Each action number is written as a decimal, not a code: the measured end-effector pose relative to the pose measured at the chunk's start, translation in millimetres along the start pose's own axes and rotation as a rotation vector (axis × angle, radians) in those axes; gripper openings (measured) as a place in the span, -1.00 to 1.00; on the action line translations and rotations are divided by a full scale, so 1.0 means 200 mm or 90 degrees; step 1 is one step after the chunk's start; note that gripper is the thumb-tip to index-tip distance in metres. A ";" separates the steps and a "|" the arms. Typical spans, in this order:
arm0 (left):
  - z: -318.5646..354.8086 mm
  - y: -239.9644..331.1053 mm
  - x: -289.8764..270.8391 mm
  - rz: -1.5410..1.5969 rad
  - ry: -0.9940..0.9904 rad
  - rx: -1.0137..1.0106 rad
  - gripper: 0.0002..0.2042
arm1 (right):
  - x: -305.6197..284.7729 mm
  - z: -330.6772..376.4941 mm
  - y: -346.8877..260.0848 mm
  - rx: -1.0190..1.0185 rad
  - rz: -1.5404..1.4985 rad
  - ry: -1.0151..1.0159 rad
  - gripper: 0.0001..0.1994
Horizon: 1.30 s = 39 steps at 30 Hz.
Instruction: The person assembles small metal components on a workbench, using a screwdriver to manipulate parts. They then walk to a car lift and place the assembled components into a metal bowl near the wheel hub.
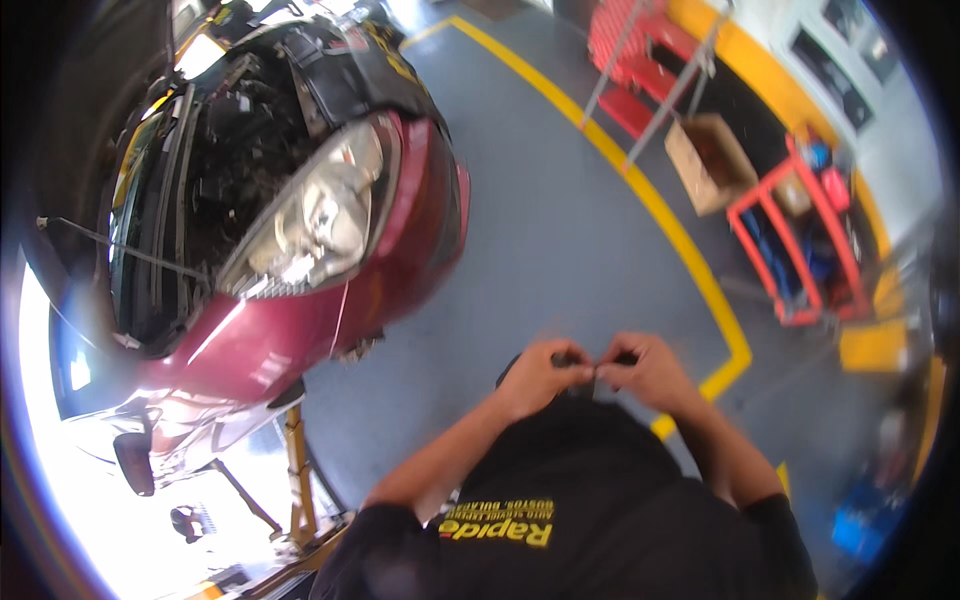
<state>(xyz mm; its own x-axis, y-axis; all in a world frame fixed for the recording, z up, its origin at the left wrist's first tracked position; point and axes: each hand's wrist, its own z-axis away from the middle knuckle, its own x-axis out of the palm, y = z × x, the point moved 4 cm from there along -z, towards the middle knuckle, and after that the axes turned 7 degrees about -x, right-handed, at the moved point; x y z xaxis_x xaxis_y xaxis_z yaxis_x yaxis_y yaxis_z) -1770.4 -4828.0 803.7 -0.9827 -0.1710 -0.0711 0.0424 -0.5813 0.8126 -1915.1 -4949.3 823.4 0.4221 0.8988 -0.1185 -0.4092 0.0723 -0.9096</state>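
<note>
My left hand (543, 378) and my right hand (652, 372) meet in front of my black shirt (600, 480). The thumb and fingers of each are pinched together, and the fingertips of both almost touch. Whatever lies between them, if anything, is too small and blurred to name. To the left stands a dark red car (290, 335) with its hood up, apart from both hands. Its large clear headlight (330, 215) faces me, and the engine bay (235, 140) shows behind it. A dark cover (360, 80) lies over the far front edge.
Yellow floor lines (690, 255) run along the right. Beyond them are a cardboard box (685, 165), a red tool cart (800, 240), a red shelf unit (640, 60) with grey metal legs before it, and a yellow box (872, 347). A yellow lift post (297, 460) stands at lower left.
</note>
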 end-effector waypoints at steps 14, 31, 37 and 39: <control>-1.83 1.04 -1.49 0.053 0.240 0.248 -0.84 | -0.84 -2.50 -1.09 -0.273 0.466 -0.190 -0.75; -3.61 2.22 -3.72 0.074 0.425 0.181 -0.84 | -1.35 -5.66 -2.33 -0.180 0.397 -0.439 -0.78; -4.00 2.25 -4.60 0.286 0.564 0.186 -0.83 | -0.99 -6.69 -2.80 -0.245 0.501 -0.571 -0.81; -4.17 2.22 -4.93 0.288 0.615 0.181 -0.81 | -0.87 -7.05 -2.89 -0.126 0.441 -0.588 -0.82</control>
<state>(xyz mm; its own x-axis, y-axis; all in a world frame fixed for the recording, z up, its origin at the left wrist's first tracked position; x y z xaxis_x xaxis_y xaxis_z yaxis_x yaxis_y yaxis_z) -632.1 -5581.6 752.3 -0.3278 -0.9431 -0.0555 0.1978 -0.1259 0.9721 -610.1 -5757.0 808.4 -0.6231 0.6981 -0.3527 -0.1539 -0.5516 -0.8198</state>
